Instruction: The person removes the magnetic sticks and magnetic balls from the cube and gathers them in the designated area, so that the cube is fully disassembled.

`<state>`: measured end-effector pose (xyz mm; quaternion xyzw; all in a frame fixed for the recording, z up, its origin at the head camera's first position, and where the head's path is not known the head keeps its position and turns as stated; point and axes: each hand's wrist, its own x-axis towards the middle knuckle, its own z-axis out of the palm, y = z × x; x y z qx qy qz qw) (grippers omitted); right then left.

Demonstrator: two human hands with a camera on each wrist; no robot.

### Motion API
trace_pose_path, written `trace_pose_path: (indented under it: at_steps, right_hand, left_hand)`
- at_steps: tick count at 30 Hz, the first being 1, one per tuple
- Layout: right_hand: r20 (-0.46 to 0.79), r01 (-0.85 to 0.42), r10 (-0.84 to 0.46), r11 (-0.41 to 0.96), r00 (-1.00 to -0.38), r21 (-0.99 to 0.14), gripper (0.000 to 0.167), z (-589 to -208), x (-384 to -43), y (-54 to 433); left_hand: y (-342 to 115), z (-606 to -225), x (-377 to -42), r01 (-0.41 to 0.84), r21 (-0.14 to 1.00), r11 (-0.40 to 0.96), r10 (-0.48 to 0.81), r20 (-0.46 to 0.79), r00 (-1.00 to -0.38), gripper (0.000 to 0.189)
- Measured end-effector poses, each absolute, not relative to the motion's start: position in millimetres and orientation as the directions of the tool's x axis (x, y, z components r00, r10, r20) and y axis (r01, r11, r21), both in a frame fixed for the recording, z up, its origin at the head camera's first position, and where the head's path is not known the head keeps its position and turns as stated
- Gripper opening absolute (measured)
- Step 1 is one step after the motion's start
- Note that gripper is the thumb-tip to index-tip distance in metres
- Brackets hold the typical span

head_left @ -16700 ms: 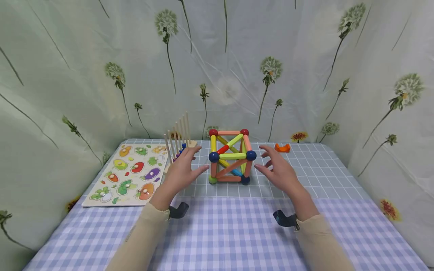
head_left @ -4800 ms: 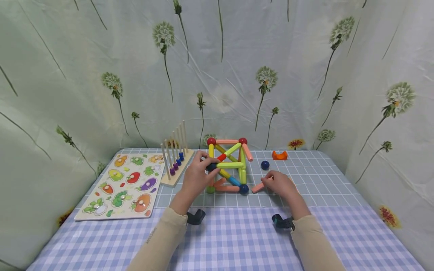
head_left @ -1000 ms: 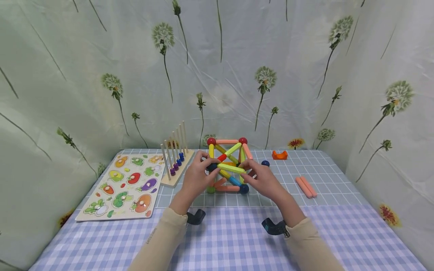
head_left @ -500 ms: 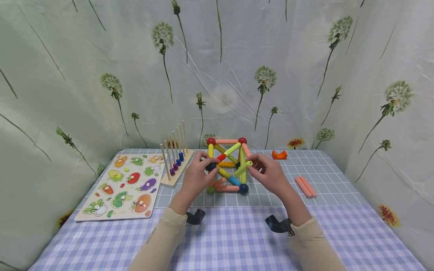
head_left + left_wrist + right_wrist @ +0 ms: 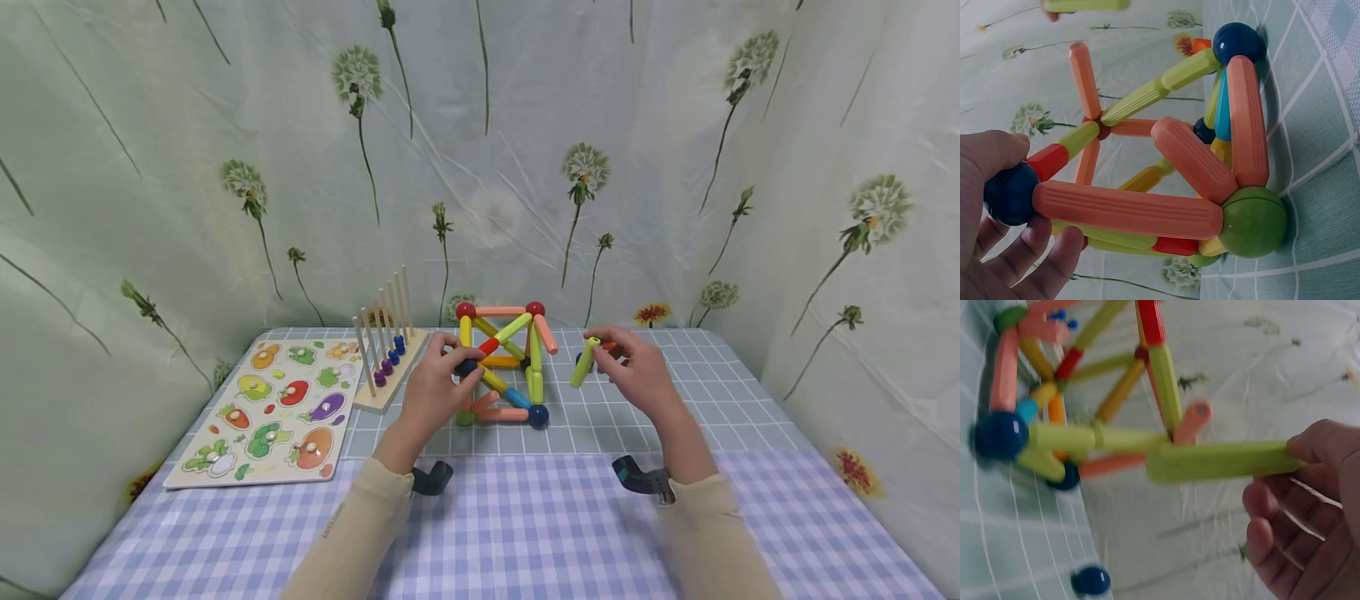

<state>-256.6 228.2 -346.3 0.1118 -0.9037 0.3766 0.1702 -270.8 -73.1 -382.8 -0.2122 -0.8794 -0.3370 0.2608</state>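
Observation:
A part-open frame of magnetic sticks and balls (image 5: 501, 312) stands on the grey grid mat. My left hand (image 5: 433, 390) grips the dark blue ball (image 5: 1011, 194) at its front upper left corner, where a salmon stick (image 5: 1129, 208) and a red-and-green bar still join. Right of the frame, my right hand (image 5: 636, 371) pinches one end of a loose yellow-green stick (image 5: 1222, 461), held clear of the frame and the mat. A salmon stick (image 5: 547, 335) juts forward from the frame's upper right red ball, its near end free.
A loose dark blue ball (image 5: 1091, 580) lies right of the frame, mostly behind the held stick in the head view. The orange piece (image 5: 611, 348) is partly behind my right hand. Leftward are a pegged bead stand (image 5: 390, 367) and a vegetable puzzle board (image 5: 262, 408).
My right hand has pulled the yellow-green stick off the ball in my left hand and carried it right. Earlier, the front right ball and two salmon sticks left the frame. My left hand stays put.

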Motion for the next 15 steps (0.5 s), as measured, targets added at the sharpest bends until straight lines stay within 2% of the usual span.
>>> trace_pose_path:
  at_steps: [8,15]
  right_hand:
    - [0.208,-0.106,0.045,0.742,-0.977,-0.662,0.038,-348,-259,272]
    - [0.055,0.018,0.063,0.803,-0.997,-0.596,0.043,-361,-262,293]
  left_hand:
    - [-72,-382,-272,0.527,0.497,0.689,0.187,0.581,-0.792,0.018]
    - [-72,-382,-271,0.521,0.5,0.692,0.188,0.572,-0.799,0.018]
